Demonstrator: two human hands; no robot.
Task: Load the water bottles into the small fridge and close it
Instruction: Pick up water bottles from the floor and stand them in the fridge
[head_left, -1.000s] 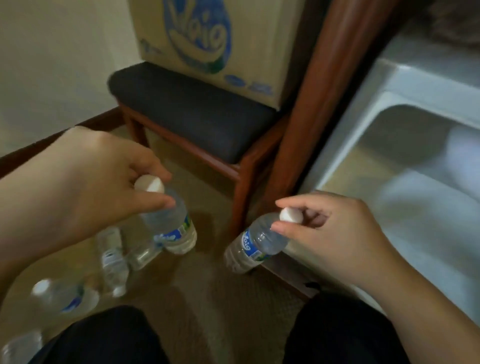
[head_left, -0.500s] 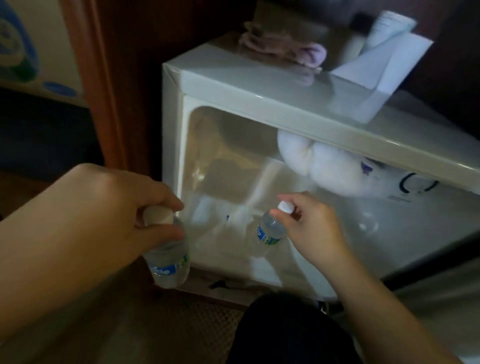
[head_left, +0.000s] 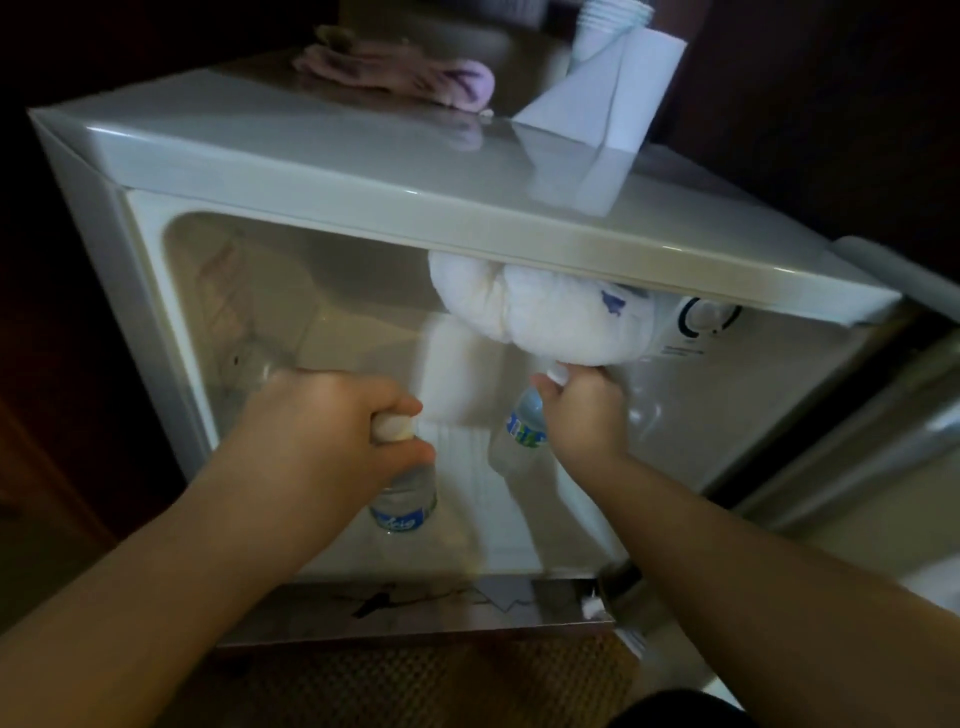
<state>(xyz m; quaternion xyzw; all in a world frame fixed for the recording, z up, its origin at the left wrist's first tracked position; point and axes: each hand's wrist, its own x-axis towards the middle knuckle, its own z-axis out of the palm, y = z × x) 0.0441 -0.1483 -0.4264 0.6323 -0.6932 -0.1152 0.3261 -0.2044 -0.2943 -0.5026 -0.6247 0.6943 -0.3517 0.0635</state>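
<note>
The small white fridge (head_left: 311, 171) stands open in front of me. My left hand (head_left: 332, 421) grips the white cap of a clear water bottle (head_left: 402, 506) with a blue label, hanging upright just inside the fridge's front. My right hand (head_left: 582, 410) pinches the cap of a second water bottle (head_left: 519, 436), held deeper inside, right of the first. A lump of white frost (head_left: 540, 317) bulges from the fridge's ceiling just above my right hand.
A pink cloth (head_left: 410, 78), a paper towel roll (head_left: 608, 93) and stacked cups (head_left: 613, 15) sit on the fridge's top. The thermostat dial (head_left: 709, 314) is at the upper right inside. The open door (head_left: 857, 441) stands to the right. Patterned carpet (head_left: 415, 686) lies below.
My view swung from the chair and floor bottles to the fridge. Both hands carried their bottles forward into the fridge's interior, the right one reaching deepest.
</note>
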